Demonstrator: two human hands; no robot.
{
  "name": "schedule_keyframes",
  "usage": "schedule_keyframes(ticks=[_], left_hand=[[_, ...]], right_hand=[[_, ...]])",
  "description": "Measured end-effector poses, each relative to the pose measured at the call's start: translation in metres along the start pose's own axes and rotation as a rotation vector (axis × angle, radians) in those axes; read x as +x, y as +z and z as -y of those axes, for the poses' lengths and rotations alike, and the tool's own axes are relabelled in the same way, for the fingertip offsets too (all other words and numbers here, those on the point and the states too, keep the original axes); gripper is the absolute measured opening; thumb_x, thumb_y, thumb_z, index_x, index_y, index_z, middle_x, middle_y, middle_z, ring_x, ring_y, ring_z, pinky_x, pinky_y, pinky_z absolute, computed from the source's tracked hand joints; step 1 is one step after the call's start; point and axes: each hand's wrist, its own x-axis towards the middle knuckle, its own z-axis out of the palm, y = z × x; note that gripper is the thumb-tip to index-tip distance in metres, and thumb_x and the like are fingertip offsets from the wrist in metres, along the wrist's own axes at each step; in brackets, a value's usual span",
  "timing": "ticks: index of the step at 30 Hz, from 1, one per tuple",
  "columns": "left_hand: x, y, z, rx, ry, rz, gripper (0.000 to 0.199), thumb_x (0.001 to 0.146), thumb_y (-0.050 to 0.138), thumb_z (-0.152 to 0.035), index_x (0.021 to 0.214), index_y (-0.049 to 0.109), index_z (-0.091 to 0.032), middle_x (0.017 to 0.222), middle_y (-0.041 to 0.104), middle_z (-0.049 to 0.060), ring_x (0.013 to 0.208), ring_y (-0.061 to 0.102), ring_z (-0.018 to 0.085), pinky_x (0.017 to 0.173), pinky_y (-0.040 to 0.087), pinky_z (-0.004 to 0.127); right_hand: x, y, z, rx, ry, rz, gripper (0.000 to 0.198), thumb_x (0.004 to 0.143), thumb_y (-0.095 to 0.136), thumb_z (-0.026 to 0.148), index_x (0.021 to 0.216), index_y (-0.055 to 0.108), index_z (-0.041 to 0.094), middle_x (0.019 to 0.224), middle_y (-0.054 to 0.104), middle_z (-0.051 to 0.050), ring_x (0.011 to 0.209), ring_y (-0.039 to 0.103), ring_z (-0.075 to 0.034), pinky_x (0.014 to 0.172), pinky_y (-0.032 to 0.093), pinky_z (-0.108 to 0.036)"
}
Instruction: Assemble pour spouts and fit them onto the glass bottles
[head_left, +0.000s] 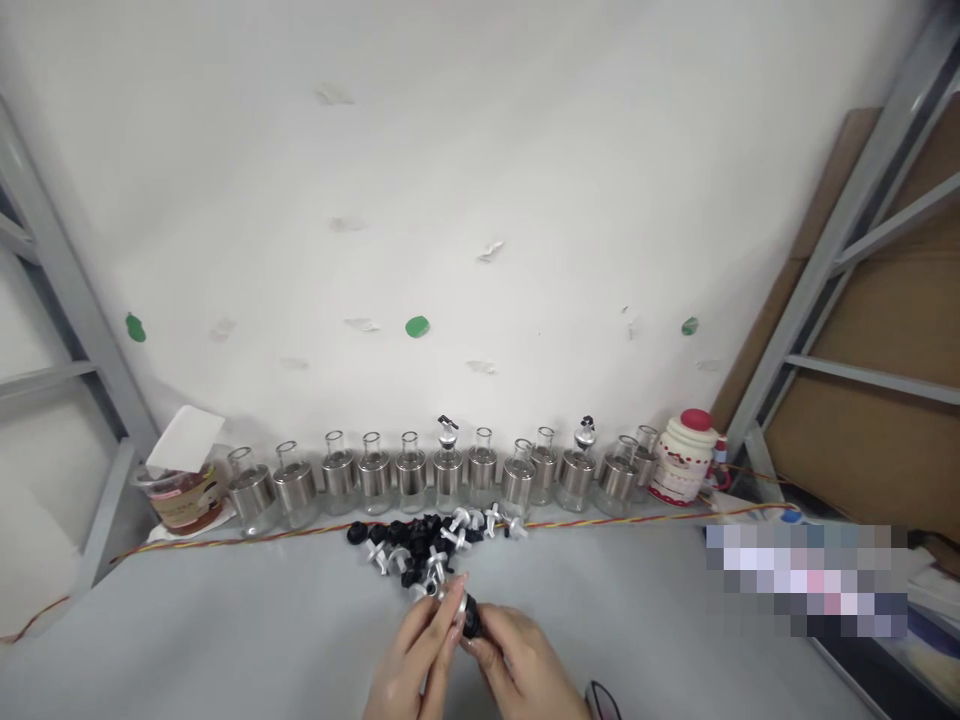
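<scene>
My left hand (pixel 420 650) is closed on a silver bottle pourer spout (pixel 463 604), low in the middle of the view. Wrapped round the black rubber stopper (pixel 471 618) at the spout's base, the fingers of my right hand (pixel 521 660) hide part of it. The two pieces touch; how firmly they are joined I cannot tell. Just beyond my hands lies a heap of loose black stoppers (pixel 420 545) and silver pourer parts (pixel 457 532).
Several glass bottles with metal sleeves (pixel 373 470) line the wall; two carry pourers (pixel 448 434). A twisted red-yellow cord (pixel 300 532) crosses the grey table (pixel 225 620). A plastic tub (pixel 184 500) stands left, a white jar with red lid (pixel 682 465) right. Grey metal posts (pixel 847 200) flank the table.
</scene>
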Motion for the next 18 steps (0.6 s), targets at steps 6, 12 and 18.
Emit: schedule_keyframes(ticks=[6, 12, 18], left_hand=[[-0.005, 0.01, 0.002, -0.082, -0.095, -0.077, 0.032, 0.082, 0.048, -0.026, 0.114, 0.054, -0.029, 0.106, 0.065, 0.002, 0.1, 0.057, 0.013, 0.084, 0.045, 0.017], [-0.004, 0.01, 0.002, -0.227, -0.219, -0.064, 0.031, 0.082, 0.047, -0.028, 0.112, 0.057, -0.026, 0.106, 0.064, 0.006, 0.095, 0.06, 0.015, 0.083, 0.046, 0.022], [-0.002, 0.017, -0.004, -0.571, -0.487, -0.091, 0.051, 0.065, 0.066, -0.036, 0.114, 0.055, -0.025, 0.098, 0.065, 0.005, 0.083, 0.063, 0.017, 0.072, 0.052, 0.025]], right_hand=[[0.0, -0.002, 0.001, -0.2, 0.065, 0.121, 0.015, 0.083, 0.04, 0.018, 0.081, 0.055, 0.015, 0.077, 0.063, -0.011, 0.074, 0.057, -0.022, 0.067, 0.041, -0.028], [-0.001, 0.003, -0.004, -0.264, -0.062, 0.024, 0.02, 0.084, 0.037, 0.022, 0.072, 0.053, 0.018, 0.065, 0.062, -0.009, 0.063, 0.055, -0.022, 0.061, 0.038, -0.029], [0.0, -0.003, 0.001, -0.04, -0.024, -0.031, 0.016, 0.078, 0.039, 0.018, 0.074, 0.055, 0.017, 0.068, 0.062, -0.008, 0.064, 0.054, -0.021, 0.059, 0.038, -0.028]])
